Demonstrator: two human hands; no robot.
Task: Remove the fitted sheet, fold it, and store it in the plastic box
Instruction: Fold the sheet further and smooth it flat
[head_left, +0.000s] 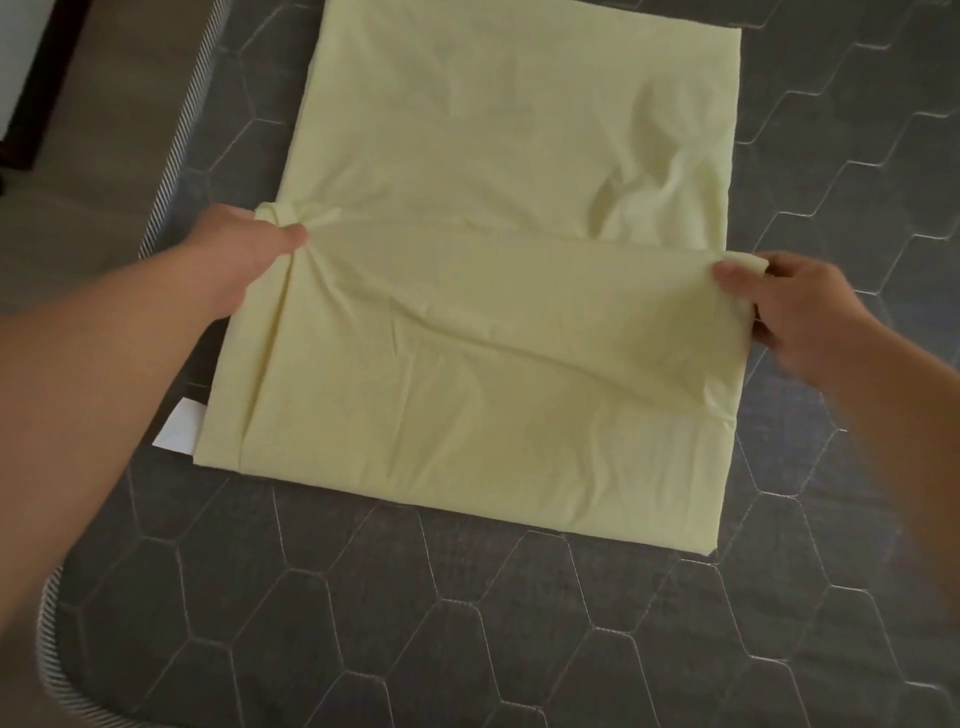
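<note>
Left hand (244, 260) and right hand (800, 312) each pinch one end of a raised crosswise edge of the sheet (493, 130) — its long axis runs straight away from them along the mattress (519, 623).

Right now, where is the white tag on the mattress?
The white tag lies left of centre in the head view, on the grey quilted mattress, partly covered by the near-left corner of the yellow fitted sheet.

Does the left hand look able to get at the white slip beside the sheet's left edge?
Probably yes, if it lets go: the left hand grips a bunched corner of the sheet, but the white slip lies exposed on the mattress beside that forearm.
</note>
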